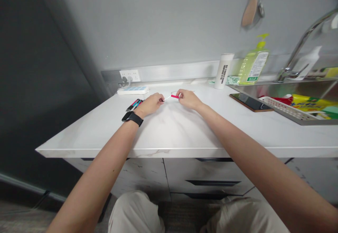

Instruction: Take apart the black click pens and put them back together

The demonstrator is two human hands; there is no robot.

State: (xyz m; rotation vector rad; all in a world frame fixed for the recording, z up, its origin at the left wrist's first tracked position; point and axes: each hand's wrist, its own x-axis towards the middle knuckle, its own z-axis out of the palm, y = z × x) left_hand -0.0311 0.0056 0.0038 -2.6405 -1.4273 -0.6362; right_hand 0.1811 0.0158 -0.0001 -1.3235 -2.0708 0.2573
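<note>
My right hand (188,98) pinches a short red stick-like piece (174,96) just above the white countertop. From its left end a thin white strand or rod (167,98) runs toward my left hand (153,103). The fingers of that hand are closed on the strand's other end, where a small dark tip shows. Whether the red and white parts are joined I cannot tell. Beside my left wrist, which wears a black watch, lie several slim pen-like items (135,104) in black, blue and pink, partly hidden by the hand.
A white power strip (133,90) lies by the wall socket (130,75). To the right stand a white cylinder (224,71) and a green pump bottle (254,63). A phone (249,102) rests by the sink (303,121), which holds colourful packets.
</note>
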